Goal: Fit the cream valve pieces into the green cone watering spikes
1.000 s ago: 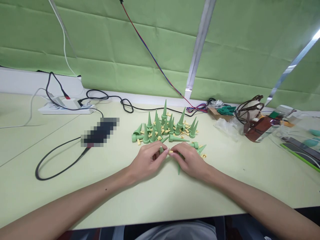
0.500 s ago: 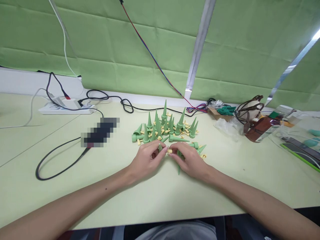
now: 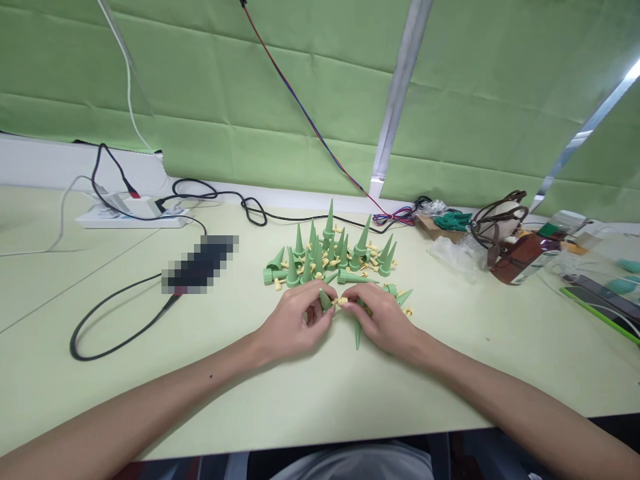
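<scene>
My left hand (image 3: pixel 299 318) is closed on a green plastic spike (image 3: pixel 325 300), whose tapered end shows between thumb and fingers. Thumb and fingertips of my right hand (image 3: pixel 379 313) pinch a small cream-coloured valve piece (image 3: pixel 343 301), held right by the left fingertips. Whether this piece touches the spike, I cannot tell. Another green spike (image 3: pixel 357 335) pokes out below the right hand, and several green parts lie partly hidden behind that hand. Just beyond both hands stands a cluster of green spikes (image 3: pixel 320 257), some upright and some lying, with small cream valve pieces (image 3: pixel 278 284) scattered among them.
To the left lies a blurred dark device (image 3: pixel 200 265) on a looped black cable (image 3: pixel 75 340), with a white power strip (image 3: pixel 135 217) behind. At right are a clear plastic bag (image 3: pixel 457 257), a brown bottle (image 3: pixel 525 259) and a green-edged flat object (image 3: pixel 600 313). The table's front edge (image 3: pixel 320 445) runs before me.
The spike in my left hand has tilted and shows more between the fingers. My right hand has shifted slightly right with the cream valve piece. The cluster is unchanged.
</scene>
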Action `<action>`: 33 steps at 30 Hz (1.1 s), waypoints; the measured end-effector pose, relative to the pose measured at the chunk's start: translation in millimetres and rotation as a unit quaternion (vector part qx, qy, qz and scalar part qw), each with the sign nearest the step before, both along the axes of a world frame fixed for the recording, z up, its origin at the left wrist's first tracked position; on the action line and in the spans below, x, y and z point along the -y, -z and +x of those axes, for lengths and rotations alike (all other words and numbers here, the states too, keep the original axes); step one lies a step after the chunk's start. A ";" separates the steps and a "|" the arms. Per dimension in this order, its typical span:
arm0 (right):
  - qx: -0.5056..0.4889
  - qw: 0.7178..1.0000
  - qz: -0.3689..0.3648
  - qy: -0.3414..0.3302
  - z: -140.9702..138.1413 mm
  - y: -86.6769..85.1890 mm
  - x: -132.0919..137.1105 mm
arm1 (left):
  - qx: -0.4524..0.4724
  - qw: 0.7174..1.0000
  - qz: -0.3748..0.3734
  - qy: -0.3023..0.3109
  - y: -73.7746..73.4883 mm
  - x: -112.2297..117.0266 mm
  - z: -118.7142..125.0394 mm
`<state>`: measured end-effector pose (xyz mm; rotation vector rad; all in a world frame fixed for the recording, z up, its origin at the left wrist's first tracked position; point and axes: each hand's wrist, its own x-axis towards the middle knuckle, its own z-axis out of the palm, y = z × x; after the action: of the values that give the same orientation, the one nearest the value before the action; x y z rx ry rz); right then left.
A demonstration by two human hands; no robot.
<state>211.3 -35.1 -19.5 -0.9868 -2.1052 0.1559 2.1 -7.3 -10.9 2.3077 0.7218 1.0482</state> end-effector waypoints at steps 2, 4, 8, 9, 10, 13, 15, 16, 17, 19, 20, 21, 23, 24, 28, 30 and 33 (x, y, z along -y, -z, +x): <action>0.003 1.000 0.000 -0.002 0.2 0.1 -0.2 | 0.000 1.000 0.000 0.000 0.2 -0.4 0.4; 0.005 1.000 0.001 -0.003 0.3 0.2 -0.2 | 0.000 1.000 0.002 -0.002 -0.1 -0.2 0.9; 0.008 1.000 -0.004 -0.002 0.0 0.0 0.0 | 0.000 1.000 0.003 -0.002 -0.6 0.9 1.6; 0.009 1.000 -0.004 -0.002 -0.1 0.0 0.0 | -0.001 1.000 0.002 -0.002 -0.5 1.1 1.6; 0.010 1.000 -0.003 -0.003 -0.3 -0.2 0.0 | -0.002 1.000 0.001 -0.001 -0.4 1.2 1.6; 0.011 1.000 -0.004 -0.007 -0.7 -0.7 -0.2 | -0.002 1.000 0.000 0.001 0.0 1.3 1.2; 0.015 1.000 -0.007 -0.008 -0.7 -1.2 -0.4 | -0.003 1.000 0.000 0.001 0.0 1.5 0.8; 0.016 1.000 -0.007 -0.009 -0.7 -1.4 -0.5 | -0.004 1.000 -0.001 0.000 -0.1 1.6 0.6; 0.018 1.000 -0.007 -0.009 -0.5 -1.5 -0.6 | -0.005 1.000 -0.001 0.000 -0.1 1.8 0.5; 0.020 1.000 -0.004 -0.009 -0.2 -1.5 -0.9 | -0.005 1.000 -0.002 -0.001 -0.1 2.2 0.4; 0.020 1.000 -0.003 -0.008 0.0 -1.3 -1.2 | -0.002 1.000 0.000 -0.002 -0.1 2.4 0.4; 0.021 1.000 -0.002 -0.008 0.1 -1.1 -1.5 | -0.003 1.000 -0.001 0.000 -0.1 2.6 0.6; 0.019 1.000 -0.001 -0.006 0.1 -0.7 -2.0 | -0.001 1.000 -0.003 -0.002 -0.4 2.9 1.2; 0.018 1.000 -0.001 -0.005 -0.1 -0.6 -2.2 | 0.000 1.000 -0.005 -0.003 -0.8 3.1 1.5; 0.000 1.000 0.002 0.008 -2.1 -1.1 -0.9 | 0.010 1.000 0.009 0.006 -3.1 2.6 2.4; -0.011 1.000 0.004 0.013 -3.2 -1.6 0.7 | 0.018 0.999 0.043 0.012 -3.7 1.8 2.2; -0.025 1.000 0.003 0.012 -4.0 -2.5 3.5 | 0.031 0.994 0.100 0.011 -3.7 0.9 1.7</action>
<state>207.3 -38.6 -17.0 -0.9942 -2.0475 0.1603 3.8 -8.2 -7.2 2.4326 0.5894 1.2253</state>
